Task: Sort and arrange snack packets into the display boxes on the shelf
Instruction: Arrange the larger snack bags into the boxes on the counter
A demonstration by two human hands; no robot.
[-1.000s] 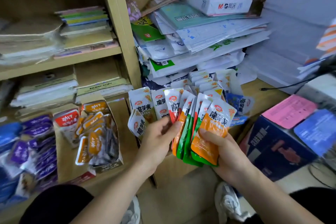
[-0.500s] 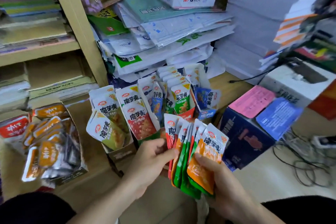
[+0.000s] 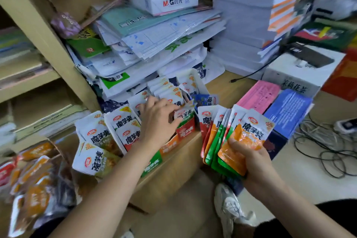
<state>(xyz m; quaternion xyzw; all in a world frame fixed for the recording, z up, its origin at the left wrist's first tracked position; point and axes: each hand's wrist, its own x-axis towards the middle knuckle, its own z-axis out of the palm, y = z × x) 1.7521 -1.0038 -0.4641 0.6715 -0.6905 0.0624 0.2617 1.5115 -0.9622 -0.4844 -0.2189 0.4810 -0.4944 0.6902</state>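
Observation:
My right hand [image 3: 253,162] grips a fanned stack of snack packets [image 3: 229,133], orange at the front with green and red ones behind. A row of display boxes stands on the low shelf, with green [image 3: 152,164], orange [image 3: 170,146] and red [image 3: 186,133] fronts, each holding upright white-topped packets. My left hand [image 3: 156,121] reaches into the red-fronted box, its fingers curled on a packet [image 3: 184,115] standing there. Further back, a blue box [image 3: 202,100] holds more packets. Olive-coloured packets [image 3: 96,141] lean at the left of the row.
A box of orange packets [image 3: 32,179] lies on the lower left shelf. Stacks of paper and folders [image 3: 154,44] crowd behind the boxes. A dark carton topped with pink and blue paper [image 3: 270,102] stands right, cables [image 3: 328,150] beyond it. My shoe [image 3: 229,210] is below.
My left hand left the fan of packets and moved forward into the display boxes. My right hand with the fan shifted right. The camera turned right and closer.

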